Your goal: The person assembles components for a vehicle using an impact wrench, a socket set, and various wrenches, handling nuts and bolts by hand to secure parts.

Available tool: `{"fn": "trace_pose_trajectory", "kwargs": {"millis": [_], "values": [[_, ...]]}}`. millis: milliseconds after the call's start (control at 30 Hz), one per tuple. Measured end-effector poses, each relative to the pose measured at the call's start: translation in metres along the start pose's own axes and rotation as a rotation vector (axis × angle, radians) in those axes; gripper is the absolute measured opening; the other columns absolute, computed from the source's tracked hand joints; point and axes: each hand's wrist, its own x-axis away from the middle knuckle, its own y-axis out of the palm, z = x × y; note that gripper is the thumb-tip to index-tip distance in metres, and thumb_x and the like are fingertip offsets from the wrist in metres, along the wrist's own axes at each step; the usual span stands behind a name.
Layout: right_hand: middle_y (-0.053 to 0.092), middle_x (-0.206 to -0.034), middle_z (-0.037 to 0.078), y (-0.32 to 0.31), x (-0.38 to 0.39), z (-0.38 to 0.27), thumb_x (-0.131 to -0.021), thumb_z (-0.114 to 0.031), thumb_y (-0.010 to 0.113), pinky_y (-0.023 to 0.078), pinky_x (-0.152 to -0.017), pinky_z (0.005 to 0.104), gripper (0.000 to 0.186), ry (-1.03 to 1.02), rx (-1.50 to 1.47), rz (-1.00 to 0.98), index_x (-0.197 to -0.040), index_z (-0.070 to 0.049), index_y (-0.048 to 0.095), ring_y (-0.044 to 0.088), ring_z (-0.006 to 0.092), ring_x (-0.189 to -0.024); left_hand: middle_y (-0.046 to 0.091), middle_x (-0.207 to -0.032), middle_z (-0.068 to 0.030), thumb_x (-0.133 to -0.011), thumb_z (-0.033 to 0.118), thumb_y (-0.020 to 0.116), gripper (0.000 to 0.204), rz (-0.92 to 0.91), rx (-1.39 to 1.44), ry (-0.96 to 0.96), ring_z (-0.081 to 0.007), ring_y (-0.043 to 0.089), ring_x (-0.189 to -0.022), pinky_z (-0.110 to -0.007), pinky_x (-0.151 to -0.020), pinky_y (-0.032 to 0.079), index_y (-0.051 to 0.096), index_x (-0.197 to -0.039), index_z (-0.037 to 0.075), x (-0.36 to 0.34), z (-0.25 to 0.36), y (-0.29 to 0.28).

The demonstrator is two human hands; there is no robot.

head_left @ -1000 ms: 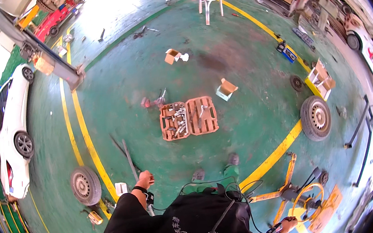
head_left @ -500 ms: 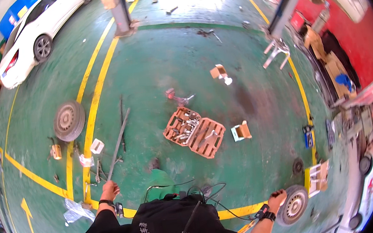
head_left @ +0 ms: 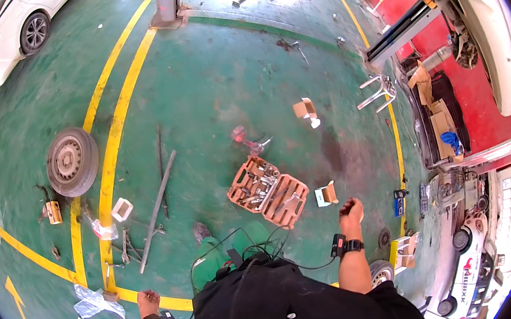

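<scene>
My left hand (head_left: 148, 302) hangs low beside my body, fingers loosely bent and apart, holding nothing. Closest to it on the floor are a crumpled clear plastic sheet (head_left: 97, 302) and the lower end of a long grey metal bar (head_left: 158, 209). Out to the right, my right hand (head_left: 351, 213) is raised, its fingers partly spread and nothing in them. It appears just below a small open carton (head_left: 325, 195). Ahead of me lies an opened orange-brown tool case (head_left: 267, 190) with sockets and tools inside. A red-and-grey power tool (head_left: 250, 141) rests just beyond it.
A steel-rimmed wheel (head_left: 73, 161) lies at the left; another wheel (head_left: 382, 273) is beside my right forearm. Further off stand a lift post (head_left: 169, 4), a stool (head_left: 381, 90) and a raised car (head_left: 475, 24). A white car (head_left: 17, 36) is parked far left.
My view has shifted and turned. My left hand has dropped away from in front of the bar's end. My right hand has swung forward and up, away from the wheel.
</scene>
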Motion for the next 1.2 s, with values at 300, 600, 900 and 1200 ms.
{"fn": "trace_pose_trajectory", "kwargs": {"millis": [300,600,900,1200], "values": [[0.053,-0.063,0.002,0.266,-0.018,0.029,-0.084,-0.014,0.058,0.040,-0.043,0.0252,0.011,-0.003,0.069,-0.064,-0.075,-0.007,0.057,0.050,0.0124,-0.052,0.060,-0.074,-0.0090,-0.087,0.024,0.047,0.025,-0.158,-0.077,0.138,-0.0203,0.057,-0.063,-0.033,-0.057,0.044,0.059,-0.088,0.002,-0.015,0.141,0.179],[0.055,-0.067,0.000,0.523,-0.132,0.049,-0.086,-0.014,0.057,0.041,-0.047,0.0254,0.009,0.133,0.123,-0.108,-0.078,-0.009,0.057,0.052,0.0114,-0.056,0.058,-0.086,-0.0121,-0.088,0.025,0.048,0.025,0.023,-0.500,-0.065,-0.0229,0.060,-0.076,-0.034,-0.070,0.054,0.052,-0.092,0.001,-0.032,0.178,0.262],[0.057,-0.071,-0.002,0.827,-0.181,0.011,-0.090,-0.018,0.059,0.042,-0.049,0.0235,0.010,0.072,0.366,-0.274,-0.087,-0.009,0.059,0.054,0.0082,-0.059,0.060,-0.097,-0.0095,-0.092,0.025,0.051,0.026,-0.128,-0.111,-0.042,-0.0208,0.058,-0.092,-0.031,-0.082,0.049,0.055,-0.099,0.001,0.010,0.344,0.629],[0.058,-0.072,0.000,0.972,-0.342,0.050,-0.089,-0.017,0.062,0.042,-0.049,0.0252,0.013,0.129,0.355,-0.047,-0.094,-0.005,0.061,0.055,0.0099,-0.059,0.064,-0.079,-0.0109,-0.088,0.024,0.051,0.025,-0.092,-0.520,-0.092,-0.0202,0.060,-0.068,-0.029,-0.060,0.048,0.060,-0.089,0.000,-0.080,0.474,0.925]]}}
